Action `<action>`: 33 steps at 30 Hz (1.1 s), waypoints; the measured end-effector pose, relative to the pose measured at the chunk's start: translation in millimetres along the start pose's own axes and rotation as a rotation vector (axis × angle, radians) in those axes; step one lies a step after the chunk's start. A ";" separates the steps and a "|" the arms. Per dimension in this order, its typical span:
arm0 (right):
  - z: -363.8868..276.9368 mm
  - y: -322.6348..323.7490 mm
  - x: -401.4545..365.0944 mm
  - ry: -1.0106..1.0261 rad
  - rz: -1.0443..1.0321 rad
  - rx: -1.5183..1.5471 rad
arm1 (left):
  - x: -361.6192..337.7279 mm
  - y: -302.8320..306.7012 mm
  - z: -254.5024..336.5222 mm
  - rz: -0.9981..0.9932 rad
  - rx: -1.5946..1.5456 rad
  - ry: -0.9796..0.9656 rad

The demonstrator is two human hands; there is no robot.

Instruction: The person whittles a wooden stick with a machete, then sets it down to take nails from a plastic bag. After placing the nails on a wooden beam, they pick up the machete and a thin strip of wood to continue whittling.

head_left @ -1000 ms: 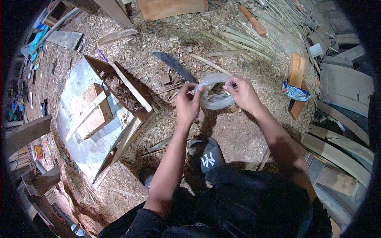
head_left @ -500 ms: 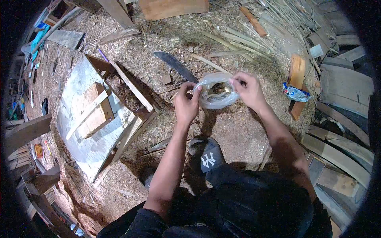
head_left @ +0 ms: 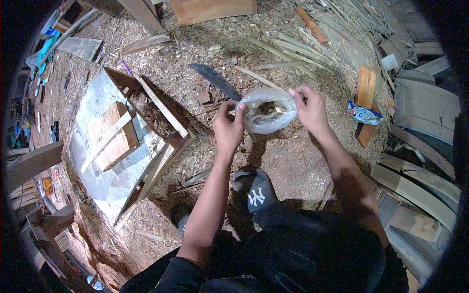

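Between my two hands hangs a clear plastic bag (head_left: 266,128), its mouth spread into a ring and a few pale, wood-coloured bits showing inside. My left hand (head_left: 229,126) pinches the left side of the rim between thumb and fingers. At the upper right of the rim, my right hand (head_left: 311,110) is closed on the plastic. Just beyond my left hand lies a dark curved machete blade (head_left: 213,80) on the ground; its handle end is hidden behind the hand and bag.
To the left stands a low wooden box bench (head_left: 93,180) with a wood block (head_left: 117,136) and thin strip on top. A blue-white packet (head_left: 365,115) rests on boards at right. Wood strips (head_left: 288,53) lie farther off; curved planks (head_left: 415,190) are stacked right. Shavings cover the floor.
The bag's mouth has been pulled wider and rounder. My right hand has shifted slightly right and down, while the left stays nearly in place.
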State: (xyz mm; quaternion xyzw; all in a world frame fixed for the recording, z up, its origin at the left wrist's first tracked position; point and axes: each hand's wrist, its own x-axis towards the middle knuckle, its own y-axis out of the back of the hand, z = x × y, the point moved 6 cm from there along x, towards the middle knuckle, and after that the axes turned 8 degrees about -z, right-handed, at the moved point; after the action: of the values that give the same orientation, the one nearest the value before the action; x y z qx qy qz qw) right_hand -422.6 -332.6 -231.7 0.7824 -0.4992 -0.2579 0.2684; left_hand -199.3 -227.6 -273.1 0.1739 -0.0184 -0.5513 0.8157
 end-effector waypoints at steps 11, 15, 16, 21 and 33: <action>14.8 -8.7 -5.7 -0.064 -0.071 0.277 | 3.3 -0.2 -1.8 0.016 0.053 -0.016; -4.5 -18.7 -5.1 0.003 -0.219 0.212 | 5.8 1.2 0.3 0.045 0.014 -0.066; -10.5 -17.6 -6.2 0.070 -0.174 0.124 | 6.3 1.4 1.3 0.045 0.014 -0.067; -42.8 -22.7 -12.4 0.359 -0.082 -0.039 | 8.1 -1.2 5.0 0.102 0.090 -0.135; -22.8 -85.1 0.7 0.244 -0.321 -0.591 | 10.1 -7.2 13.5 0.000 0.029 -0.065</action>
State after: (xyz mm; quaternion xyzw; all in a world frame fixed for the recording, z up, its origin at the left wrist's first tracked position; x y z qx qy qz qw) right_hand -352.4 -299.1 -273.0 0.7644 -0.2382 -0.3348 0.4968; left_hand -204.8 -242.7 -264.2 0.1677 -0.0529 -0.5564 0.8121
